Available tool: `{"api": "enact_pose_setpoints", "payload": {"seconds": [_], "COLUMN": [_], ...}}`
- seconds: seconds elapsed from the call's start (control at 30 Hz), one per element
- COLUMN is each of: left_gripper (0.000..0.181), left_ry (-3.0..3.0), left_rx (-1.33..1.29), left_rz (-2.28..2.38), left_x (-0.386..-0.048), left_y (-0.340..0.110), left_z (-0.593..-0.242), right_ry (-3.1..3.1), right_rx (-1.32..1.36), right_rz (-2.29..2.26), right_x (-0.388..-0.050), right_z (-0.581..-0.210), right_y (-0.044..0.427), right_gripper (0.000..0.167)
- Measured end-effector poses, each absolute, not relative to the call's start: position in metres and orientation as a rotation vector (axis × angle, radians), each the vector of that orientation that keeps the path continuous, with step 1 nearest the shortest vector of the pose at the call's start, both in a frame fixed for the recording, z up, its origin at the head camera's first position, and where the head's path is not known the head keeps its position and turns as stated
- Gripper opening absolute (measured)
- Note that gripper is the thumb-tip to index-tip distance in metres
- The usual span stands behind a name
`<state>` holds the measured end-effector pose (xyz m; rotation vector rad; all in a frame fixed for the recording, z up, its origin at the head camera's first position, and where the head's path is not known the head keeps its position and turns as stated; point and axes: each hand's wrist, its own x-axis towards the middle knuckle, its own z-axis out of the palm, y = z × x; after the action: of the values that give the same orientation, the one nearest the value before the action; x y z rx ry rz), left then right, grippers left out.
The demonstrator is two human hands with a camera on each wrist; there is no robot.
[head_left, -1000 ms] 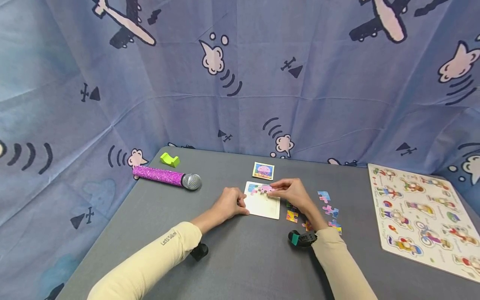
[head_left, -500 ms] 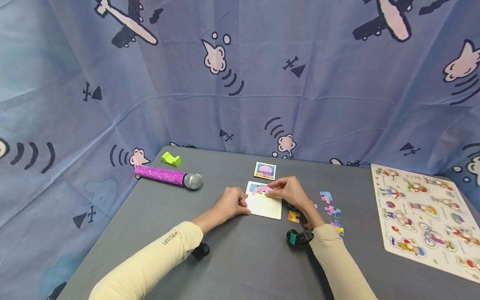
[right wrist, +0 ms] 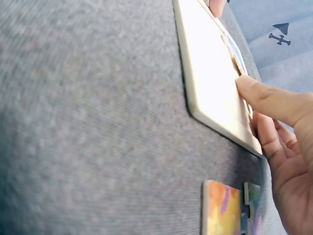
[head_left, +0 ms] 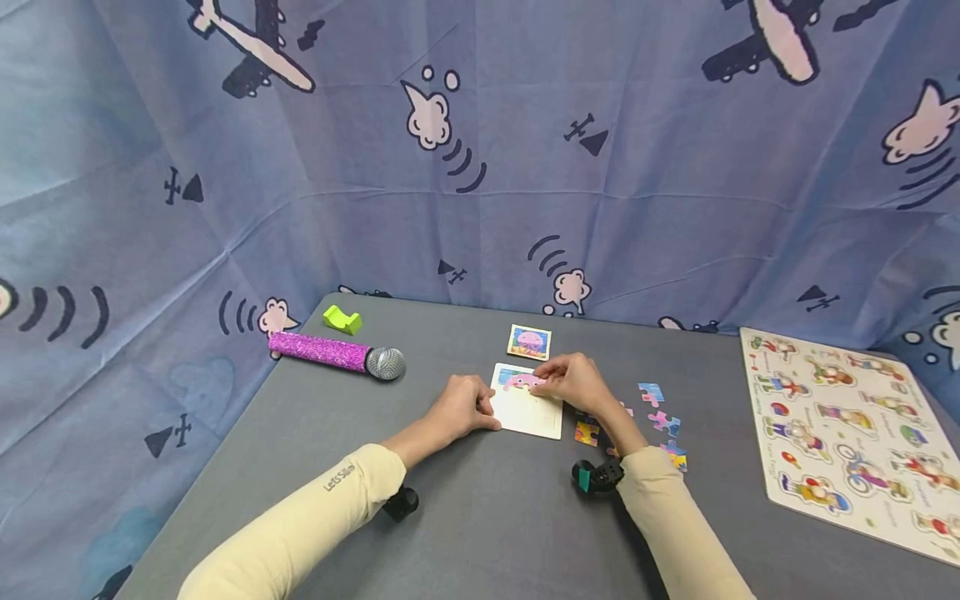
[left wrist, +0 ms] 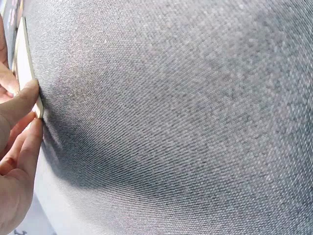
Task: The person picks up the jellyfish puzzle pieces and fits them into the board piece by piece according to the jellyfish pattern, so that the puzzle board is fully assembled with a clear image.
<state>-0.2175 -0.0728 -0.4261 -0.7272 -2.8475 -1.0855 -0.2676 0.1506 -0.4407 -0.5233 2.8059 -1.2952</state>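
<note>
Running sideways, puzzle pieces (head_left: 517,381) sit far up the board (head_left: 525,414).

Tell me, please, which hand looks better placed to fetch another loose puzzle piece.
Probably the right hand: the loose pieces lie on its side of the board, while the left hand grips the opposite edge.

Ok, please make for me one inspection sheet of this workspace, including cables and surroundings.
Surface: grey table, woven texture.
Job's things: puzzle board, partly filled along its far side; loose pieces to its right; picture card beyond.
Clutter: pink microphone, green block, large picture board.
Hands: left hand grips the puzzle board's left edge; right hand pinches a pink piece at the board's far side.
Cables: nothing seen.
Surroundings: blue patterned curtain behind and at left.
</note>
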Motion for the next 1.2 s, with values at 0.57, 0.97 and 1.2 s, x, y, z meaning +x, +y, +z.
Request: {"api": "enact_pose_setpoints", "payload": {"seconds": [0.57,0.97,1.2], "left_gripper": [0.023,0.023,0.025], "left_ry": [-2.846,-2.82,-2.829], "left_rx": [-0.73,-0.746,-0.726], "left_rz": [-1.089,-1.083,-1.103], "left_x": [-0.2167,-0.2183,-0.2166], "left_y": [-0.0731,-0.0732,-0.0725], "left_z": [-0.4253,-0.4256,-0.4264], "right_ry": [2.795,2.808,2.623], "right_rx": [-0.554,-0.587,-0.544], "right_rz": [-1.31,-1.388,-1.596], "right_x": [-0.2652,-0.2657,-0.264], "right_z": [-0.4385,-0.4401,-0.4418], "right_y": [0.1509,0.1503,0.1549], "right_gripper": [0.023,0.017,0.02]}}
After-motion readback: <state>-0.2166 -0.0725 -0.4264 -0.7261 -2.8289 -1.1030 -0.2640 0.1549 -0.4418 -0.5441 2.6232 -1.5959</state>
